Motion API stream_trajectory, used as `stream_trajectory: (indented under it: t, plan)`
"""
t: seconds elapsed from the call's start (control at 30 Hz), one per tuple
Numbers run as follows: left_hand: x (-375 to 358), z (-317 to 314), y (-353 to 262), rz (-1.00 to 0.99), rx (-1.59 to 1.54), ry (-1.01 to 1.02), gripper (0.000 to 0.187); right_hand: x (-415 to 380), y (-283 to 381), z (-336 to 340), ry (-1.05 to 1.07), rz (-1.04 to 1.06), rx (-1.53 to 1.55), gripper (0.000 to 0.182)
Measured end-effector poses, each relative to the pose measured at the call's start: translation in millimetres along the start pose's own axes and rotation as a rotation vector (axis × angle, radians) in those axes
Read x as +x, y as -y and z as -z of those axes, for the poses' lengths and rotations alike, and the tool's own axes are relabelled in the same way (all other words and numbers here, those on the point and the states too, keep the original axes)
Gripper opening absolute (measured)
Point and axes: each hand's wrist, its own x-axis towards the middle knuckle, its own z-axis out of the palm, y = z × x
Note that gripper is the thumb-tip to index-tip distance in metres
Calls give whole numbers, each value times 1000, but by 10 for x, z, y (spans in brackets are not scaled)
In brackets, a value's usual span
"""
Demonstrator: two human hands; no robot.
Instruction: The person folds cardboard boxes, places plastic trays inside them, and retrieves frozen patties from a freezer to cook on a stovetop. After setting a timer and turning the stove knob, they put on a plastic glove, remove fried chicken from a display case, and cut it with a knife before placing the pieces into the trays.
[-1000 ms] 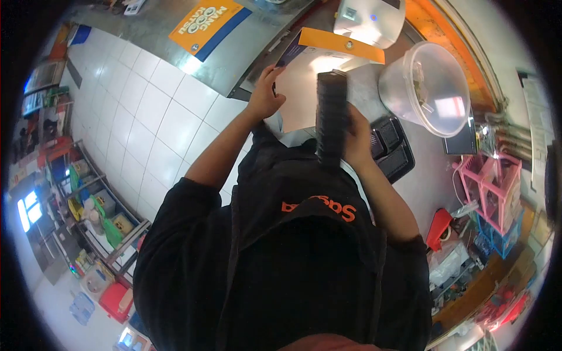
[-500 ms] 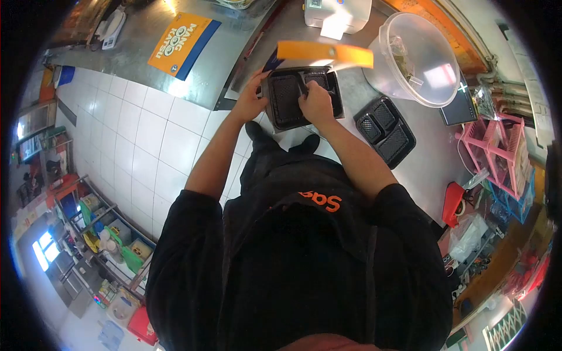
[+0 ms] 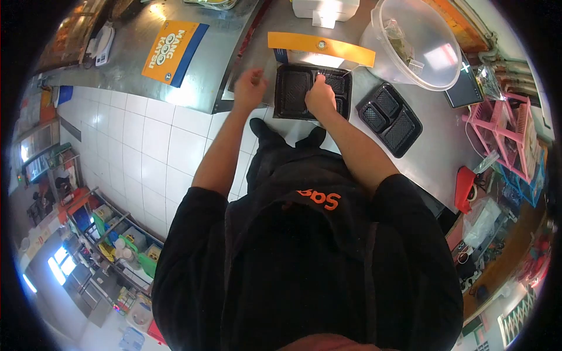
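Observation:
A black plastic tray with compartments [image 3: 293, 88] sits at the counter's front edge. My right hand [image 3: 321, 98] is closed on its middle divider, the fingertips reaching down between the compartments. To the left, my left hand [image 3: 250, 89] is in the air, apart from the tray, fingers loosely spread and holding nothing. Behind the tray stands a cardboard flap with an orange edge [image 3: 321, 44], a dark blue part showing at its left end. A second black compartment tray [image 3: 390, 120] lies on the steel counter to the right.
A large clear plastic tub [image 3: 436, 52] stands at the back right, beside a white device with paper sticking out [image 3: 324, 11]. On the left counter lies a printed orange and blue card [image 3: 174, 52], with a scale [image 3: 104, 44] farther left. A pink rack [image 3: 497, 131] is at far right.
My left hand has let go of the tray's left side and moved away. The tray has shifted slightly right with my right hand on it, and the orange flap has settled.

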Motion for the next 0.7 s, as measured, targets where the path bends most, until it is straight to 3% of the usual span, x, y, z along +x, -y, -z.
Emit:
stream_trajectory:
  t: [0.03,0.1,0.2,0.27,0.33,0.4,0.47,0.5,0.53,0.6,0.67,0.7]
  plan:
    - [-67,-94,31,1,2,0,46,-3,17,-2,5,-9,-3,34]
    - [-231,-290,16,-206,164,61,57,6,48,-27,11,-21,-3,35]
    - [-316,-445,-59,-38,262,39,63,14,42,-12,-10,-37,-18,43]
    - [-304,-521,-9,-126,305,-13,67,-5,12,112,53,37,-19,54]
    - [-334,-431,-194,-63,267,-51,66,-105,-159,209,32,122,10,57]
    - [-397,-357,-437,-142,371,-149,62,-405,-363,507,-141,231,104,54]
    - [-458,-317,-574,-338,544,-100,62,-427,-806,729,-247,-122,200,50]
    - [-417,-411,-493,-459,453,-1,64,-388,-1109,770,-421,-143,187,54]
    - [-460,-480,-523,-450,461,-4,64,-336,-1443,758,-595,-162,177,58]
    - [-481,-687,-712,-632,550,50,66,-233,-2050,636,-823,-130,-120,63]
    - [-526,-906,-735,-488,605,245,65,-395,-2157,785,-444,-254,-58,68]
    - [-578,-970,-741,-532,581,295,66,-434,-2292,773,-440,-254,-74,67]
